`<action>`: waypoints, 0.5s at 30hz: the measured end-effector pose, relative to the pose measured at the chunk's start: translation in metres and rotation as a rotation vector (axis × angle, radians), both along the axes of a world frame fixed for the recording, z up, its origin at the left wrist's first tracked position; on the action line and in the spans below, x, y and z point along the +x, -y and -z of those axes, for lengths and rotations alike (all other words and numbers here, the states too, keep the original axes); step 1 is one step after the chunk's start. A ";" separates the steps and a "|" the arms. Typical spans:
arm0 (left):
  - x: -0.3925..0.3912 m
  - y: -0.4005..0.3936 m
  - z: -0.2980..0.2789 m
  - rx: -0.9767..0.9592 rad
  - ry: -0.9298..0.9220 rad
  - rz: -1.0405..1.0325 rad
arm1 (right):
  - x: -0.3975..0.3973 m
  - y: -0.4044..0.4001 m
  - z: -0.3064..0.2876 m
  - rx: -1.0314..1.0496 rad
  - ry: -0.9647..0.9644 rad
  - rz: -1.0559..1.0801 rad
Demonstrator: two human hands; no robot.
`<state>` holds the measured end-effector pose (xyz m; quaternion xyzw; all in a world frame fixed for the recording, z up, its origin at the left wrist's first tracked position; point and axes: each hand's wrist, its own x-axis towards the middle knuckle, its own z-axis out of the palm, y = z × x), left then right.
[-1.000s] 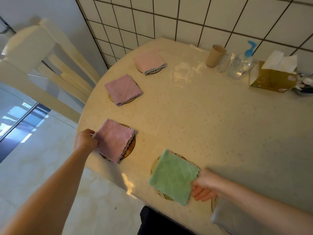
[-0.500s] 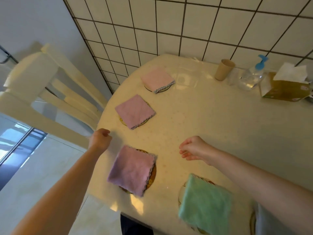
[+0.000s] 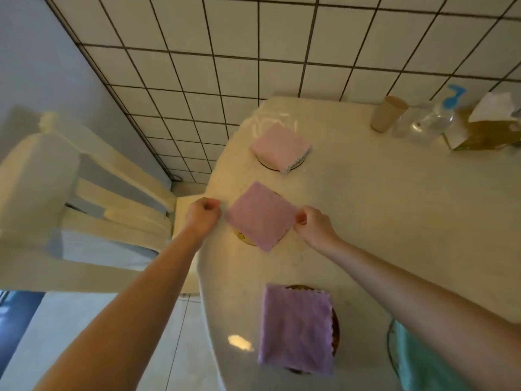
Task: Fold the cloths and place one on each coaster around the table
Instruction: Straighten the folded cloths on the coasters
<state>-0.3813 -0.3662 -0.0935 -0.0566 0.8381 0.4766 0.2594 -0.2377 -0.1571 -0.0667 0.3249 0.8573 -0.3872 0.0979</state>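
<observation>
Two hands pinching one folded pink cloth (image 3: 260, 217), left hand (image 3: 201, 214) at left corner; right hand (image 3: 311, 222) at right corner

Along the left edge of the surface (image 3: 394, 227) lie three folded cloths, each on a coaster: the far cloth (image 3: 279, 146) behind, the middle cloth (image 3: 262, 215) between the left hand (image 3: 201, 214) and right hand (image 3: 314, 225), the near cloth (image 3: 296, 328) in front – a fourth cloth (image 3: 414, 359) lies to its right. A cup (image 3: 387, 114), a bottle (image 3: 428, 119) and a tissue box (image 3: 485, 131) stand at the far right by the wall; a chair (image 3: 56, 198) stands left of the surface
</observation>
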 end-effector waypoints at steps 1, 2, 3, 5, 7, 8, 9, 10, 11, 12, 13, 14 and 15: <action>-0.011 -0.009 -0.002 0.028 0.015 -0.010 | -0.009 -0.001 0.000 0.018 0.000 -0.003; -0.020 -0.018 -0.004 0.052 0.036 -0.026 | -0.017 -0.002 0.001 0.032 0.004 -0.007; -0.030 -0.029 -0.005 0.080 0.055 -0.043 | -0.026 -0.005 0.002 0.043 0.017 -0.015; -0.043 -0.051 -0.009 0.129 0.093 -0.063 | -0.040 -0.009 0.005 0.053 0.052 -0.070; -0.055 -0.073 -0.013 0.169 0.133 -0.068 | -0.053 -0.013 0.012 0.075 0.081 -0.174; -0.062 -0.083 -0.013 0.178 0.150 -0.068 | -0.060 -0.015 0.016 0.090 0.093 -0.211; -0.069 -0.091 -0.012 0.183 0.162 -0.065 | -0.064 -0.016 0.019 0.102 0.105 -0.235; -0.077 -0.100 -0.011 0.193 0.180 -0.063 | -0.071 -0.018 0.023 0.116 0.110 -0.255; -0.083 -0.108 -0.009 0.210 0.204 -0.065 | -0.075 -0.018 0.025 0.131 0.115 -0.275; -0.089 -0.118 -0.007 0.226 0.238 -0.077 | -0.080 -0.020 0.028 0.146 0.123 -0.295; -0.093 -0.126 -0.005 0.247 0.268 -0.101 | -0.083 -0.020 0.030 0.155 0.134 -0.308; -0.098 -0.135 -0.002 0.265 0.296 -0.124 | -0.087 -0.022 0.032 0.160 0.145 -0.313; -0.101 -0.143 -0.001 0.283 0.319 -0.146 | -0.090 -0.022 0.034 0.159 0.150 -0.312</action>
